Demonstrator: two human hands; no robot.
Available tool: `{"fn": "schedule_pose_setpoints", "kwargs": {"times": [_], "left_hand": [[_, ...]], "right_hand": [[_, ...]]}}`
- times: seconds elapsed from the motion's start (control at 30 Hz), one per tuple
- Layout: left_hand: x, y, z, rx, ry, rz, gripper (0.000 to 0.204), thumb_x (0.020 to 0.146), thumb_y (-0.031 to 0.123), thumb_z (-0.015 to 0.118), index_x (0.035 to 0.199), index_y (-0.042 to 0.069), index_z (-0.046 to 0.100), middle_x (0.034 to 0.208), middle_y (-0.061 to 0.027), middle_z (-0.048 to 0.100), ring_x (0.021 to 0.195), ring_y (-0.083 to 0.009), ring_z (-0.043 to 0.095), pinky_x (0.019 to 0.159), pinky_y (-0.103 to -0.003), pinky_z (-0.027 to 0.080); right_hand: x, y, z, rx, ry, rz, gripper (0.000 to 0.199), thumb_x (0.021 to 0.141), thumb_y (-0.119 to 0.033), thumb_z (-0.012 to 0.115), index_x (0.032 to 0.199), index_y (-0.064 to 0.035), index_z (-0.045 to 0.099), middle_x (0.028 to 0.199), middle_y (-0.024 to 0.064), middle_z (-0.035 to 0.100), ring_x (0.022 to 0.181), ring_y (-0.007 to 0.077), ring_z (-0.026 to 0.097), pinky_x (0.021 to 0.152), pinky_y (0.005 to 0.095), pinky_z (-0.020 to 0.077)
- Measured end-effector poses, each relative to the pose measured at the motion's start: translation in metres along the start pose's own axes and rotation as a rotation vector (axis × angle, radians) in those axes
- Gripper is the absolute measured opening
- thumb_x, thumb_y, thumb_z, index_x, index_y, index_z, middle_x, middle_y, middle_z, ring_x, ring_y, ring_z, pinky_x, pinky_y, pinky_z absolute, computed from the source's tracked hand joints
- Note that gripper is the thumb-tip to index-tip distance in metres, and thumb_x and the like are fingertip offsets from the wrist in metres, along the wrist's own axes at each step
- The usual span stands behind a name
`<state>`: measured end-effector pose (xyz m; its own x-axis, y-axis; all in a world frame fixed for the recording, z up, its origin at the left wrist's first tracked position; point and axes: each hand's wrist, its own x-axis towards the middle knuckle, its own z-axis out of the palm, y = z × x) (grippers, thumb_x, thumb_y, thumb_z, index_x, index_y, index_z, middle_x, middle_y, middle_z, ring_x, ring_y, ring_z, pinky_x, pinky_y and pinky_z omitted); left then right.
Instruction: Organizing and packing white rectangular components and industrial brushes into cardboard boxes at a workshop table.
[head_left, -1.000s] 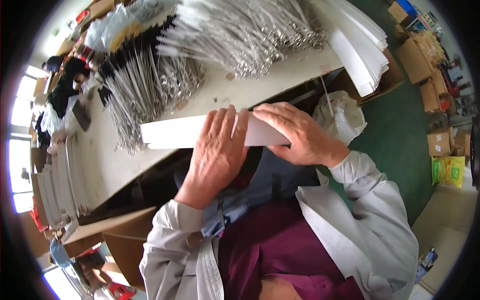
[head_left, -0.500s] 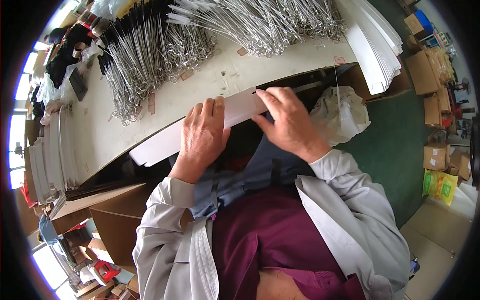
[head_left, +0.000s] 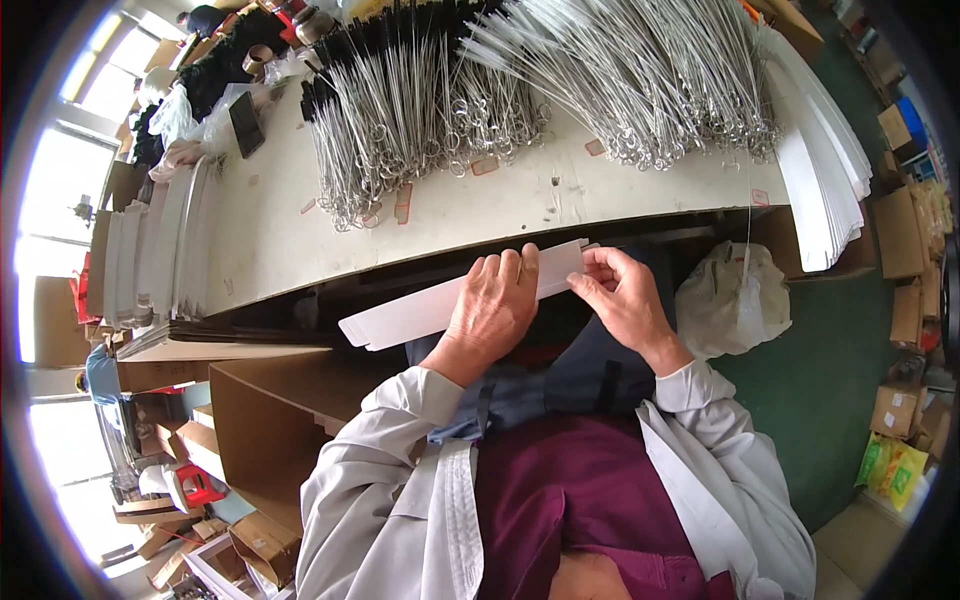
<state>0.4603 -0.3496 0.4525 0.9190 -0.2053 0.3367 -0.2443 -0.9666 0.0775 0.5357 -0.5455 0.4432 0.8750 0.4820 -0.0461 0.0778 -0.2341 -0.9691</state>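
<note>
A long, narrow white carton (head_left: 405,316) slants across my lap just in front of the table edge. My left hand (head_left: 492,312) is closed over its middle, fingers on top. At the carton's right end, where small flaps stick out, my right hand (head_left: 624,305) pinches with thumb and bent fingers. Part of that end is hidden behind the fingers. On the table beyond lie piles of thin wire brushes with looped ends: black-bristled ones (head_left: 385,125) to the left and white-bristled ones (head_left: 650,90) to the right.
Flat white cartons (head_left: 815,160) lie stacked at the table's right end, and more (head_left: 150,255) stand at its left. A pale plastic bag (head_left: 735,300) hangs below the edge. An open cardboard box (head_left: 265,420) is at my left. A dark phone (head_left: 245,125) lies on the table (head_left: 500,210).
The view has swung left, so everything sits further right and most things lower. My right fingers have shifted from over the carton's right end to its flaps; my left hand keeps its hold.
</note>
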Motion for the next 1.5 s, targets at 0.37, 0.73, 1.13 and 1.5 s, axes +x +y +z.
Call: {"fn": "schedule_pose_setpoints", "kwargs": {"times": [0.37,0.73,1.13,1.5], "left_hand": [[-0.009,-0.01,-0.008,-0.101,-0.044,0.02,0.074,0.065,0.015,0.08,0.131,-0.003,0.052,0.113,-0.0143,0.06,0.09,-0.027,0.061,0.085,-0.037,0.052],[0.013,-0.006,-0.024,-0.295,-0.185,-0.08,0.062,0.07,0.015,0.079,0.125,-0.002,0.057,0.109,-0.0156,0.066,0.096,-0.0345,0.066,0.081,-0.043,0.055],[-0.005,-0.041,-0.035,-0.246,-0.138,-0.109,0.067,0.069,0.021,0.085,0.126,-0.003,0.059,0.117,-0.019,0.064,0.109,-0.0368,0.062,0.091,-0.045,0.052],[0.017,-0.053,-0.049,-0.147,0.004,-0.077,0.065,0.075,0.025,0.082,0.129,-0.004,0.058,0.121,-0.0207,0.063,0.112,-0.0383,0.06,0.096,-0.045,0.05]], "right_hand": [[0.017,-0.018,-0.027,0.569,-0.455,0.535,0.045,0.098,-0.033,0.064,0.12,0.0062,0.061,0.096,0.0099,0.067,0.055,0.0107,0.063,0.045,0.0209,0.0483],[0.013,-0.031,-0.003,-0.816,-0.104,-0.734,0.064,0.076,-0.024,0.081,0.129,0.0035,0.058,0.12,0.0178,0.066,0.116,0.0319,0.061,0.107,0.042,0.0428],[0.031,-0.025,-0.023,-0.922,-0.255,-0.745,0.059,0.078,-0.019,0.08,0.128,0.0038,0.058,0.124,0.018,0.063,0.116,0.0332,0.06,0.102,0.0422,0.0481],[0.061,-0.048,-0.004,-1.001,-0.167,-0.902,0.049,0.088,-0.017,0.067,0.129,0.0066,0.057,0.123,0.0188,0.062,0.112,0.0325,0.06,0.1,0.0424,0.047]]}}
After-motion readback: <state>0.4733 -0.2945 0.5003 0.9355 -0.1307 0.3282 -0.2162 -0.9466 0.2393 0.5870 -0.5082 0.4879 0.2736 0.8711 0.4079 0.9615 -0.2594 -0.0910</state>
